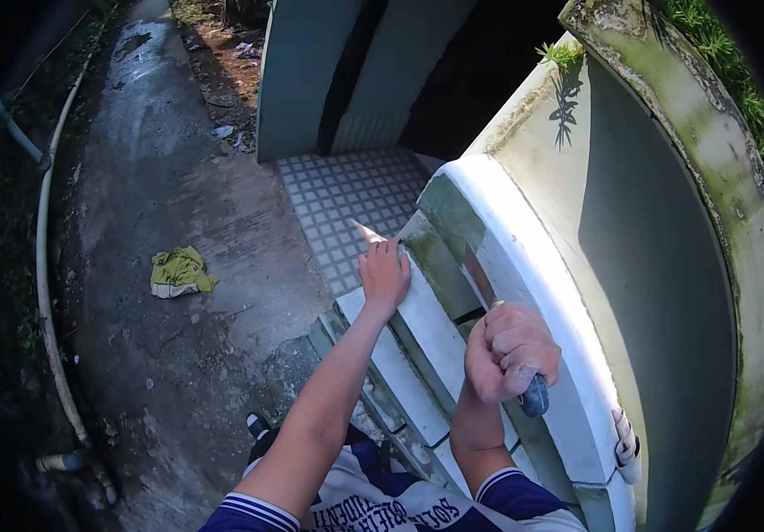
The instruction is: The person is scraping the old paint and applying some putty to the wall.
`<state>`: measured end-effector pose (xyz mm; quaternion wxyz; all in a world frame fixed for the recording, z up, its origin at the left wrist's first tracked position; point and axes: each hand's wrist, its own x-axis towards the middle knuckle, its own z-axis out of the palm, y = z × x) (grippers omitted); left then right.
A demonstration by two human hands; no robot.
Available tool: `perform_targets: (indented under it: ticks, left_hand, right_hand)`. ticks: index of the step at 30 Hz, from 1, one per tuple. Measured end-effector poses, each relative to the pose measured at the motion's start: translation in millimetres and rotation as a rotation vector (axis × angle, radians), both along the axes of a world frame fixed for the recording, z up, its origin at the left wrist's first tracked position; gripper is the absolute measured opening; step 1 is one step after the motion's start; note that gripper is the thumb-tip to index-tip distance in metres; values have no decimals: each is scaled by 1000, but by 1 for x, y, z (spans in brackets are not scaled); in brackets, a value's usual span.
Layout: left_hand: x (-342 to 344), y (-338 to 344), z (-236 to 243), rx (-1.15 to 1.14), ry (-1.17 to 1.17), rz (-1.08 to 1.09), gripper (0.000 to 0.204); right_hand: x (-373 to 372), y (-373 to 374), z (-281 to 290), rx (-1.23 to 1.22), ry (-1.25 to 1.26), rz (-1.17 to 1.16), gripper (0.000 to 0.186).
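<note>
Hands: we count two; the left hand (385,275) lies on the steps (431,324) and the right hand (515,350) is above their right side.
Left hand's state: laid down on the white surface, fingers stretched forward and near one another, with no tool in it.
Right hand's state: curled into a tight fist around a handle, the fingers marked with pale dust.
Tool: we count one, a dark-handled hand tool (534,396), inside the right hand above the steps, its rounded butt poking out on the near side of the fist; it sits to the right of the left hand and nearer to us.
Blade: a narrow brownish strip shows beyond the fist, but we cannot tell for sure whether it belongs to the tool.
Wall: one curved wall (537,253) with a bright white top, along the right of the steps.
Tiles: one patch of checked tiled floor (338,204), at the far end of the steps.
Cloth: one crumpled yellow-green cloth (183,270), left of the steps on the concrete path (160,177).
Pipe: one long pale pipe (44,239), well left of the steps.
</note>
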<state>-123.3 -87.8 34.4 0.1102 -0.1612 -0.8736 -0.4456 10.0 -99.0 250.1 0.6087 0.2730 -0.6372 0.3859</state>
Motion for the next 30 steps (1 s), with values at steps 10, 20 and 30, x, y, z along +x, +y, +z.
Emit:
perform_targets:
  ticks: [10, 20, 30]
  left_hand:
    - [-6, -12, -12, -14, 66, 55, 38]
    - [-3, -2, -4, -10, 73, 52, 35]
    - [-3, -5, -7, 7, 100, 51, 35]
  right_hand:
    - [2, -2, -10, 68, 141, 107, 42]
    - [9, 3, -3, 149, 128, 85, 42]
    - [7, 4, -5, 152, 131, 106, 46]
